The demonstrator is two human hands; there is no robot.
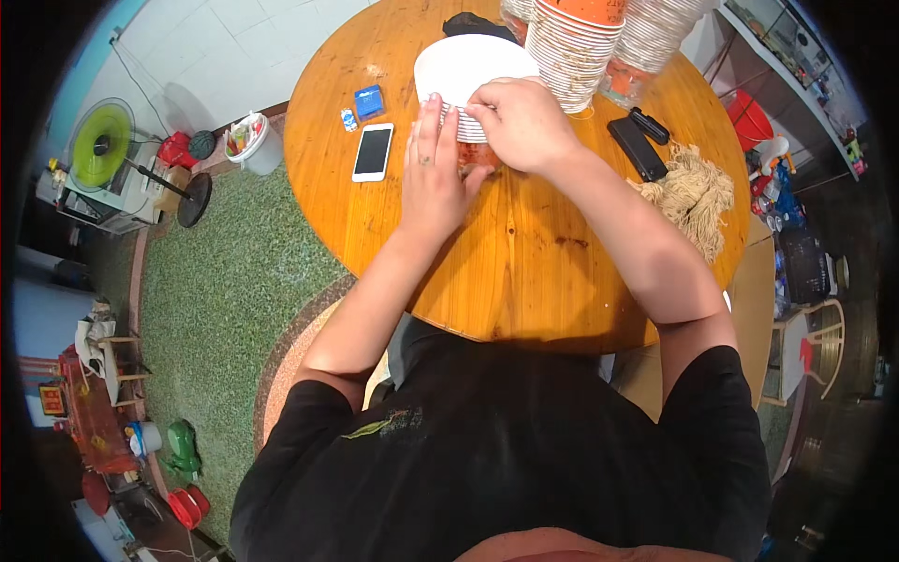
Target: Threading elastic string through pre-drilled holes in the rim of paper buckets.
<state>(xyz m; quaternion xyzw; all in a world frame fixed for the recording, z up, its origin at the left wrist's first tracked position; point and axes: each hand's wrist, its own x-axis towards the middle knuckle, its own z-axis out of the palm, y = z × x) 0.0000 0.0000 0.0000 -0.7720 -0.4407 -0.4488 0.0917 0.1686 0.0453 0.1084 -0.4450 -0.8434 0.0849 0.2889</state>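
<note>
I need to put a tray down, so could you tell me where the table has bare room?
Bare wood lies along the near edge of the table, between the forearms, and left of the phone. The far side is crowded: cup stacks, plate, both hands. The wallet and string fill the right.

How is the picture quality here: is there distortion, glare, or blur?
Head view: strong fisheye bending, with black corners and the round wooden table's edge curved; soft glare on the tabletop near the phone; both hands look sharp, without motion blur.
</note>
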